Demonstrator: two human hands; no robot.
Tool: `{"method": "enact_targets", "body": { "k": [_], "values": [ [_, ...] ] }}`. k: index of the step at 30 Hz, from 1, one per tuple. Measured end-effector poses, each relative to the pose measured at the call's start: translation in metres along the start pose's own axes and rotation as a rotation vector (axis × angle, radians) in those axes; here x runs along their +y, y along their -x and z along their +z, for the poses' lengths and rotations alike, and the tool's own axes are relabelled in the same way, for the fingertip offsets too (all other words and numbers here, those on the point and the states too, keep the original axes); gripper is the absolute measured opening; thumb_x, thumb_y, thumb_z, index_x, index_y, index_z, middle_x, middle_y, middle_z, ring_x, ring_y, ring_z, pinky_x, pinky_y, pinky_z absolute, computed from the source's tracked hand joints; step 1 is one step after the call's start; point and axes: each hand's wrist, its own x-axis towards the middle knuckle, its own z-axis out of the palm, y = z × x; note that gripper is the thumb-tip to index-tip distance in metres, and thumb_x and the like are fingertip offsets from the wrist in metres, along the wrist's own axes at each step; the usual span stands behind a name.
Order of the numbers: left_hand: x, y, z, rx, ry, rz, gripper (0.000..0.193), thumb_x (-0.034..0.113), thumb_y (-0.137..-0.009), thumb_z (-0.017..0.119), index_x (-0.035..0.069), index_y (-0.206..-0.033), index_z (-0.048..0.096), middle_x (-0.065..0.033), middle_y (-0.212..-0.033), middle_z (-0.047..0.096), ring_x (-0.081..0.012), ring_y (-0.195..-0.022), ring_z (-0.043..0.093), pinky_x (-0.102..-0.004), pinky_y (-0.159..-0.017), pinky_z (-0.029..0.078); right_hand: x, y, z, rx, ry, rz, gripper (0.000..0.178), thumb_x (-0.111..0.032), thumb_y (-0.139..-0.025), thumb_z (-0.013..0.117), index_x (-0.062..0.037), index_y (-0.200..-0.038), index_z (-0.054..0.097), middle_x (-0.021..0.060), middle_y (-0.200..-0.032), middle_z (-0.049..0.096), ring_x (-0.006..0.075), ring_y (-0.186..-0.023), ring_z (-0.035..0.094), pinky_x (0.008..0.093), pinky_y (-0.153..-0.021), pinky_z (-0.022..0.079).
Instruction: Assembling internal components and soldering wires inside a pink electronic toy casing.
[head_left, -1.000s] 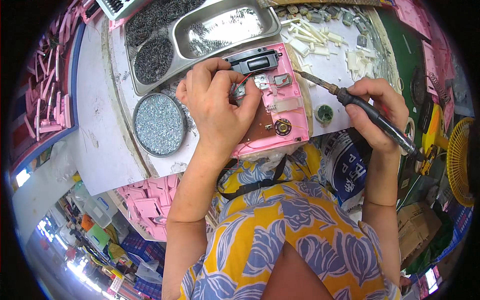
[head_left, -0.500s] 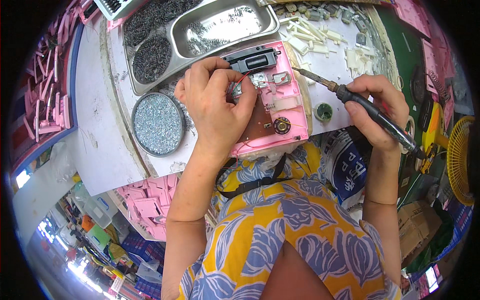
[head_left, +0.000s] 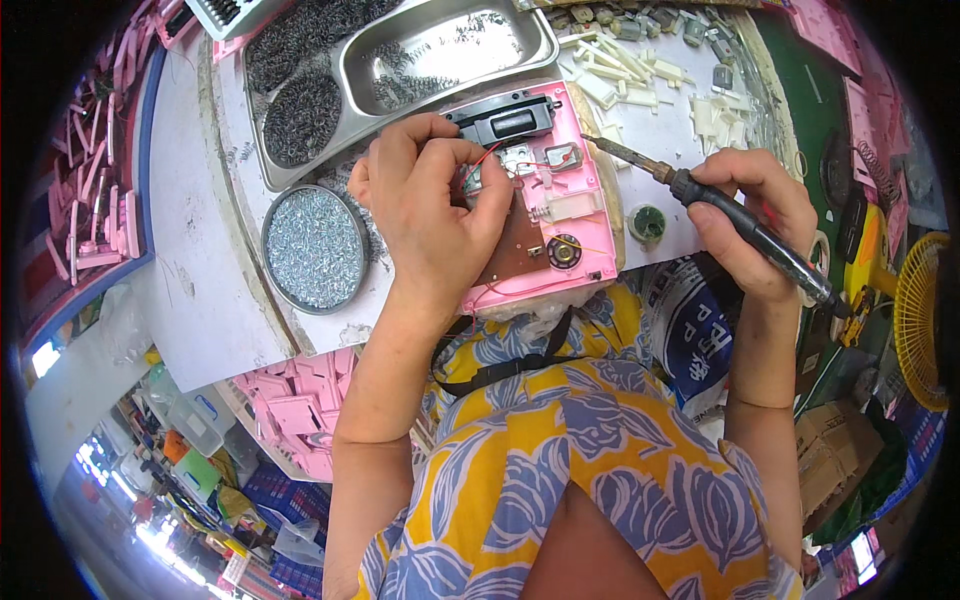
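A pink plastic casing [head_left: 590,215] lies in front of me, its open inside facing up. It holds a black battery-box-like part [head_left: 512,124], a brown circuit board [head_left: 510,255], a small round speaker [head_left: 564,252] and thin red wires. My left hand [head_left: 430,205] rests over the casing's left side, thumb and fingertips pinched together by the wires; what they grip is hidden behind the fingers. In my right hand [head_left: 755,215] is a soldering iron [head_left: 690,188], held like a pen. Its tip points left, over the casing's right edge, apart from my left fingers.
Left of the casing stands a round dish [head_left: 315,250] of small metal pins. Behind it is a metal tray [head_left: 365,118] with dark springs. White plastic parts [head_left: 625,75] and small motors lie at the back right. A small round container [head_left: 647,223] sits beneath the iron. A yellow fan [head_left: 920,320] stands far right.
The soldering iron's tip has shifted very slightly left. My left hand and the casing stay where they were.
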Motion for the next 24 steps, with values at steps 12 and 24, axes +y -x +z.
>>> {"method": "enact_targets", "body": {
  "k": [12, 24],
  "values": [
    [0.0, 0.0, 0.0, -0.005, -0.012, 0.003, 0.012, 0.013, -0.072, 0.078, 0.01, -0.081, 0.07, -0.0062, -0.103, 0.066, -0.0227, -0.093, 0.062, -0.0374, -0.087, 0.036, 0.005, 0.0, 0.001, -0.003, -0.009, -0.046, 0.026, -0.008, -0.08, 0.079, 0.0004, -0.103, 0.068, 0.0026, -0.079, 0.068, 0.0062, -0.064, 0.053, 0.0217, -0.059, 0.04],
    [0.001, 0.0, -0.001, -0.02, -0.003, -0.001, 0.013, 0.013, -0.071, 0.078, 0.01, -0.081, 0.07, -0.0057, -0.103, 0.066, -0.0225, -0.095, 0.061, -0.0371, -0.089, 0.035, 0.001, -0.012, 0.009, -0.037, -0.02, -0.109, 0.024, -0.009, -0.082, 0.08, 0.0004, -0.101, 0.07, 0.0006, -0.073, 0.064, 0.0054, -0.06, 0.052, 0.021, -0.056, 0.04]
  ]
}}
